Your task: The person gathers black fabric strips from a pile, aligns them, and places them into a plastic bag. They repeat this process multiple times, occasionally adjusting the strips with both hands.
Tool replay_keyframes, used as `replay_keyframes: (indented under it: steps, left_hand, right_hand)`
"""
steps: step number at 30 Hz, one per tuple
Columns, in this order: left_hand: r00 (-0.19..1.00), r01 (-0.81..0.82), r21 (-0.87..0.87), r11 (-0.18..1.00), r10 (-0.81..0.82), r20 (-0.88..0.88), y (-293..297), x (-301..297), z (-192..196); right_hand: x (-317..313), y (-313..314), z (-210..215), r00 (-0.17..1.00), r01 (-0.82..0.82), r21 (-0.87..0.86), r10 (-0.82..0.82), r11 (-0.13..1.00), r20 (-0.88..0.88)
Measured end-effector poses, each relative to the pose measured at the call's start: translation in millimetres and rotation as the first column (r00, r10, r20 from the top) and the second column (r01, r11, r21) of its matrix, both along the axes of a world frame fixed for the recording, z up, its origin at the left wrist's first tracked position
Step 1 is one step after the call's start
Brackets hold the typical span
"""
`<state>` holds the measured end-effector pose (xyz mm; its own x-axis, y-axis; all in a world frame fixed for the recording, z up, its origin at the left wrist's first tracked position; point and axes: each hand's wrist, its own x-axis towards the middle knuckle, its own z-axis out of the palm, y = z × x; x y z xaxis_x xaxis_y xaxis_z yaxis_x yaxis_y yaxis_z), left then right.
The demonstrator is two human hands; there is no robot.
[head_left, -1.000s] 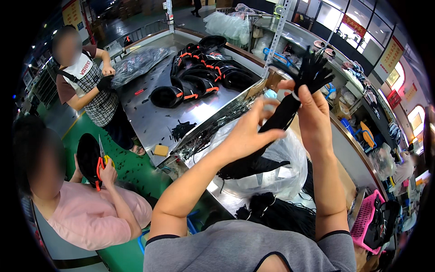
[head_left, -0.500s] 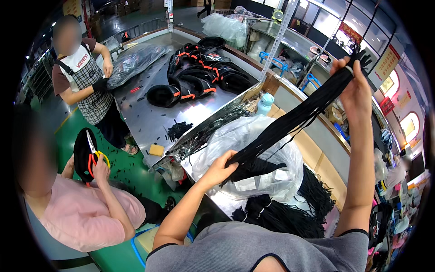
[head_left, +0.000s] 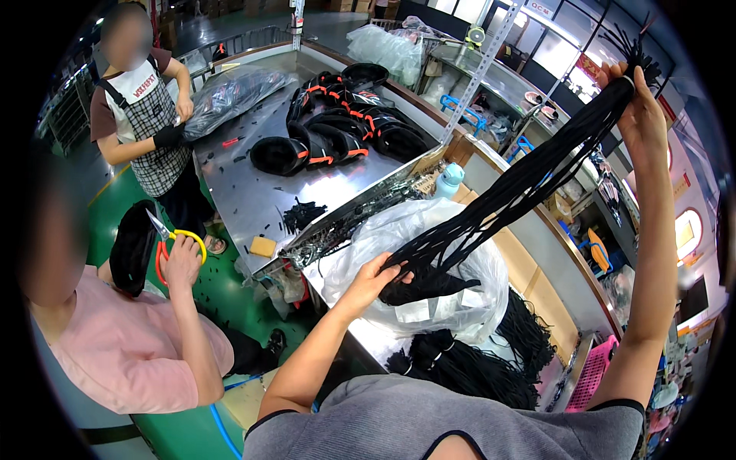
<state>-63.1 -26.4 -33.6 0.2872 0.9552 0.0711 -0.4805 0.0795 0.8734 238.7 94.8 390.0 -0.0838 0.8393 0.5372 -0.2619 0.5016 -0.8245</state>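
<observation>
To the left, a co-worker in pink [head_left: 130, 353] holds scissors [head_left: 201, 244] with the blades beside a black padded piece [head_left: 132, 249]; a slip there could nick the padding. Further right, my main concern is the black cord bundle [head_left: 529, 180], stretched slantwise in the air between the wearer's two hands, above the near table [head_left: 372, 341]. The left hand [head_left: 370, 284] has its fingers wrapped around the lower part; strands sag apart beyond it, so a slack grip could let some drop or tangle, or catch in the folds beneath. A tied bundle [head_left: 483, 368] lies by the near edge of that table, where a tug on its loose ends could drag it over. The right hand [head_left: 640, 119] grips the upper end at a pale band [head_left: 627, 79]; should the band creep off the short tail, the cords would probably fan loose. Containers: at the left edge of the far table [head_left: 230, 180], a grey bag [head_left: 234, 100] bulges with dark contents I cannot identify. On the near table, a crumpled clear bag [head_left: 494, 291] shows black material [head_left: 437, 290] and white slips [head_left: 414, 310]; whether inside or on top, I cannot tell. Beside the right edge, a pink basket [head_left: 594, 376] shows only in part, its contents not discernible.
</observation>
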Motion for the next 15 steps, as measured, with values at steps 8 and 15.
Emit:
replay_keyframes:
  steps: [8, 15]
  left_hand:
    - [1.0, 0.003, -0.006, 1.0, -0.003, 0.012, 5.2, -4.7, -6.4]
    - [0.954, -0.225, 0.069, 0.972, 0.234, -0.189, 14.1, 0.5, -23.9]
  right_hand:
    - [-32.9, -7.6, 25.4, 0.989, 0.148, 0.065, -0.149, 0.987, 0.019]
    - [-55.7, -14.5, 34.5, 0.995, 0.098, 0.123, -0.097, 0.988, -0.012]
